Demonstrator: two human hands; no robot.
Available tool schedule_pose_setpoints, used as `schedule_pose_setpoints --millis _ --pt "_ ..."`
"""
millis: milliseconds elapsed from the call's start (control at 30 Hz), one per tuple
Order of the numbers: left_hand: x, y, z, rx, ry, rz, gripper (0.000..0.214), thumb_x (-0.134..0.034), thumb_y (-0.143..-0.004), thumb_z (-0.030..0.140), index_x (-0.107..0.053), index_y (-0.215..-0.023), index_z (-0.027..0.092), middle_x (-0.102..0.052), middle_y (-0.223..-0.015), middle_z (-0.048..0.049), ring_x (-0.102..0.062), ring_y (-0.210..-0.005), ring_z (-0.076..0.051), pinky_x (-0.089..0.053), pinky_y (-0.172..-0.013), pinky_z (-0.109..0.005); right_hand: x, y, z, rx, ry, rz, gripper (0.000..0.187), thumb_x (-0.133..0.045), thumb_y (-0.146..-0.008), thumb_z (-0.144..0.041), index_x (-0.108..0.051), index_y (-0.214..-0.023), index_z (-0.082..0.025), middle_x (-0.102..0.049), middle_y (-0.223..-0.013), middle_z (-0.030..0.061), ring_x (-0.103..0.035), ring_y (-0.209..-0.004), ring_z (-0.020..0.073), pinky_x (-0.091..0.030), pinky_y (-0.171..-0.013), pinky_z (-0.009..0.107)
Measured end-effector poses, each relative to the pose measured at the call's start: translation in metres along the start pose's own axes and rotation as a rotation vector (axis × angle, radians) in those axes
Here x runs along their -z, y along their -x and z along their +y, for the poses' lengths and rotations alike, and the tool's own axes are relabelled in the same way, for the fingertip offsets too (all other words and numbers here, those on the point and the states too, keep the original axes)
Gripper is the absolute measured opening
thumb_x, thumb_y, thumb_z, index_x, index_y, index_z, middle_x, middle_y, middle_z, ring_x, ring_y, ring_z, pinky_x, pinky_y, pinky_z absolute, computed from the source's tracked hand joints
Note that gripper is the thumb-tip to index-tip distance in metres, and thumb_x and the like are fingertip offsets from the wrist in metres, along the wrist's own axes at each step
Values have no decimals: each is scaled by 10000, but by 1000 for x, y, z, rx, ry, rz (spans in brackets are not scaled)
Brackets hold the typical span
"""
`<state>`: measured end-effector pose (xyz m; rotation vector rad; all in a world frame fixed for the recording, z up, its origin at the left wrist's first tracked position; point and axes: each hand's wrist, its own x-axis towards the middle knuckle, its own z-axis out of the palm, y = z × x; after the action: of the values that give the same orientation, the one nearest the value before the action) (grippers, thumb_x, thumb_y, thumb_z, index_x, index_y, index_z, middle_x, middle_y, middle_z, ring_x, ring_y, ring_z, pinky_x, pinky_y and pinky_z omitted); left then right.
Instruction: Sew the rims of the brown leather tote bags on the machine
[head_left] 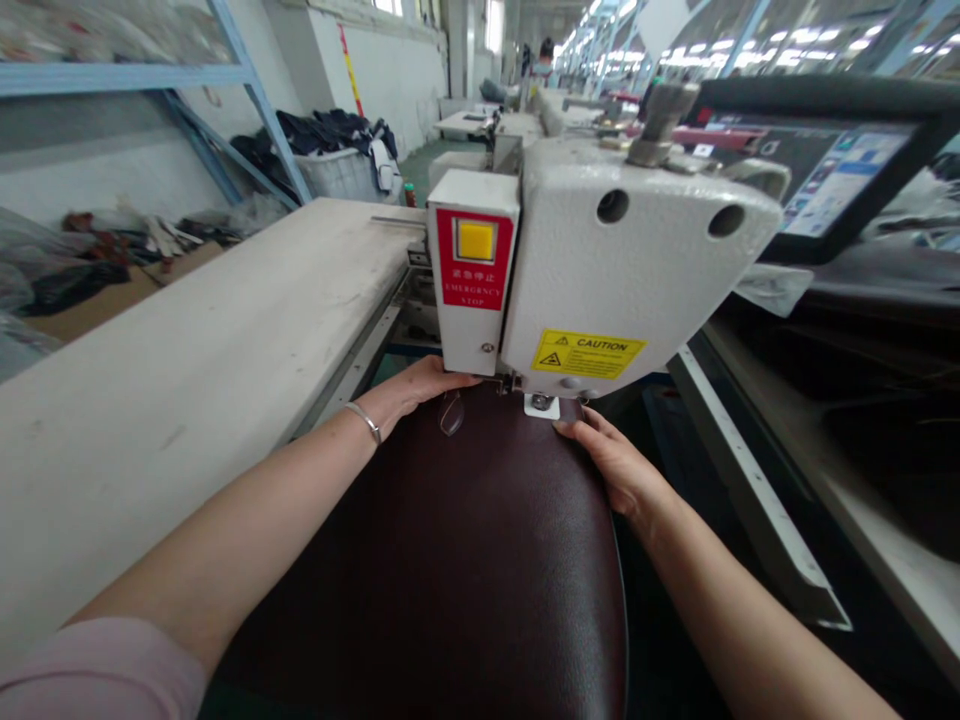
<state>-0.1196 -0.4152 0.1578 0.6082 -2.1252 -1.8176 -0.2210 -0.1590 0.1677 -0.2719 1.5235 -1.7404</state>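
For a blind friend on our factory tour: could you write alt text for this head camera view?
A person's left hand and right hand rest on a curved, dark maroon leather-like panel at the presser foot of a white industrial sewing machine, which has a red emergency-stop box.

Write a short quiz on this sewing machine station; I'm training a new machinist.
1. True or false: the metal bangle is on the right wrist.
2. What colour is the emergency stop button? A red, B yellow, C green.
3. Which is closer to the presser foot, the left hand or the right hand?

Key: 1 false, it is on the left wrist; 2 B; 3 the right hand.
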Motion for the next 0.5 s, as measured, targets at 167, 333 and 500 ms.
schedule_pose_setpoints --millis 167,333,500 --pt "-8 5 6 -25 -44 -62 370 -809 -715 326 -751 -1047 175 -742 -1112 -91 -650 -1141 -271 -501 -1001 -382 10 9 1 -14 7 -20 595 -816 -631 -321 -593 -1181 -269 -764 -952 20 -706 -828 255 -541 -759 369" --pt "3 13 -1 81 -103 -91 427 -808 -696 484 -766 -974 163 -748 -1086 -109 -680 -1063 -279 -502 -969 -376 3 13 7 -32 -8 -66 616 -827 -644 -326 -583 -1207 -268 -763 -981 23 -710 -851 252 -541 -774 363" --pt "10 5 -9 23 -92 -63 447 -803 -688 466 -757 -1012 161 -749 -1069 -107 -667 -1074 -255 -498 -943 -333 -3 3 4 -11 -9 -47 597 -843 -613 -319 -608 -1158 -251 -764 -962 32 -707 -873 256 -544 -793 359"
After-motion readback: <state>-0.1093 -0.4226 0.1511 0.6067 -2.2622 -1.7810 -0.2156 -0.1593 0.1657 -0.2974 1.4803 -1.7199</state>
